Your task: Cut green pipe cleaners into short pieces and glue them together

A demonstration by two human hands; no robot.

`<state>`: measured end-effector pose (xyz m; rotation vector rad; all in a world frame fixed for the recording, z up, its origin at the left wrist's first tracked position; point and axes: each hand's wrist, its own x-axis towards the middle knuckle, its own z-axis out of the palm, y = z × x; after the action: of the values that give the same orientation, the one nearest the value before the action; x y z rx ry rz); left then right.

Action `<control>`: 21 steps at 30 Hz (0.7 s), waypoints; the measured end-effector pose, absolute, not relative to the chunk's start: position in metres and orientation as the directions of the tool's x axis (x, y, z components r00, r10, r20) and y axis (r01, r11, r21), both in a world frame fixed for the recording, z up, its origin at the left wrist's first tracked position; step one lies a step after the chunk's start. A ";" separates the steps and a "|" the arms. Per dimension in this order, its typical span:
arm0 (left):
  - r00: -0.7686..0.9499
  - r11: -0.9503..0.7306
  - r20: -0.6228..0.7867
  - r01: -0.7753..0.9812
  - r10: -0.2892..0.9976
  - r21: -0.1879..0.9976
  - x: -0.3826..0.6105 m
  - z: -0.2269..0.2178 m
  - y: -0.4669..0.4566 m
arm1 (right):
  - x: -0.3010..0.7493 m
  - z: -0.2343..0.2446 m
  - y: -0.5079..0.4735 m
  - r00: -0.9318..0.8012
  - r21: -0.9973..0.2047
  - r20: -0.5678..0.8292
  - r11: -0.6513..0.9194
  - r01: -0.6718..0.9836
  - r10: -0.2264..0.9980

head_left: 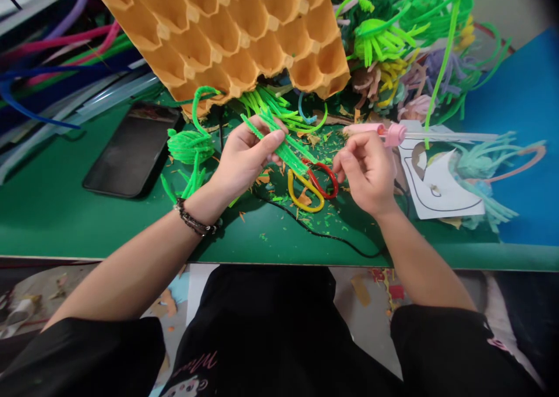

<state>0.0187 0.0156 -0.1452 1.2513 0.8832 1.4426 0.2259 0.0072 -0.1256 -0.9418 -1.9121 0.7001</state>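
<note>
Between the thumb and fingers of my left hand (251, 149) is a small bunch of bright green pipe cleaners (288, 152), slanting down to the right. My right hand (369, 170) is closed just right of their ends, fingers curled against the thumb; anything in it is hidden. Below the bunch, scissors with red and yellow handles (305, 202) lie on the table, their blades covered by the stems. A pink glue gun (395, 134) with a clear rod lies just behind my right hand. Beside my left wrist sits a wound green pipe-cleaner figure (191, 146).
An orange egg tray (244, 36) stands at the back, green stems under its edge. A black phone (133, 149) lies left. Pipe-cleaner bundles (393, 42) are piled back right. A paper cutout (437, 181) and pale green tassel (480, 164) lie right. A black cord (314, 231) crosses scraps.
</note>
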 end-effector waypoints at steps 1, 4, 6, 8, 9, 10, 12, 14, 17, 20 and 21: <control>0.025 -0.233 0.245 -0.224 0.969 0.946 0.019 -0.145 0.016 | 0.226 -0.126 0.007 -0.344 -0.763 0.453 0.557 0.329 0.823; 0.033 -0.215 0.230 -0.250 0.973 0.944 0.018 -0.145 0.015 | 0.225 -0.125 0.005 -0.367 -0.752 0.440 0.560 0.349 0.819; 0.037 -0.215 0.232 -0.260 0.972 0.942 0.019 -0.145 0.015 | 0.224 -0.122 0.003 -0.387 -0.732 0.417 0.557 0.393 0.822; 0.033 -0.221 0.238 -0.260 0.971 0.940 0.019 -0.144 0.015 | 0.224 -0.120 0.001 -0.411 -0.713 0.387 0.551 0.434 0.825; 0.030 -0.227 0.242 -0.259 0.970 0.939 0.019 -0.144 0.016 | 0.223 -0.119 0.000 -0.424 -0.704 0.371 0.548 0.451 0.826; 0.027 -0.233 0.248 -0.258 0.968 0.938 0.019 -0.144 0.016 | 0.223 -0.118 0.000 -0.435 -0.698 0.359 0.547 0.463 0.826; 0.021 -0.244 0.258 -0.251 0.966 0.937 0.019 -0.145 0.016 | 0.222 -0.118 0.001 -0.448 -0.689 0.351 0.551 0.471 0.822; 0.014 -0.254 0.265 -0.240 0.964 0.937 0.019 -0.146 0.017 | 0.222 -0.120 0.002 -0.452 -0.686 0.358 0.559 0.467 0.817; 0.009 -0.262 0.271 -0.227 0.962 0.938 0.018 -0.148 0.017 | 0.222 -0.122 0.004 -0.460 -0.675 0.365 0.571 0.468 0.809; 0.021 -0.249 0.261 -0.245 0.965 0.937 0.017 -0.149 0.018 | 0.222 -0.122 0.006 -0.475 -0.651 0.374 0.590 0.477 0.796; 0.025 -0.242 0.257 -0.253 0.966 0.937 0.017 -0.149 0.018 | 0.222 -0.122 0.006 -0.478 -0.647 0.377 0.595 0.477 0.793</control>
<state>0.0168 0.0178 -0.1489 1.2240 0.8482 1.4552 0.2223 0.0058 -0.1224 -1.0011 -2.1558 0.6117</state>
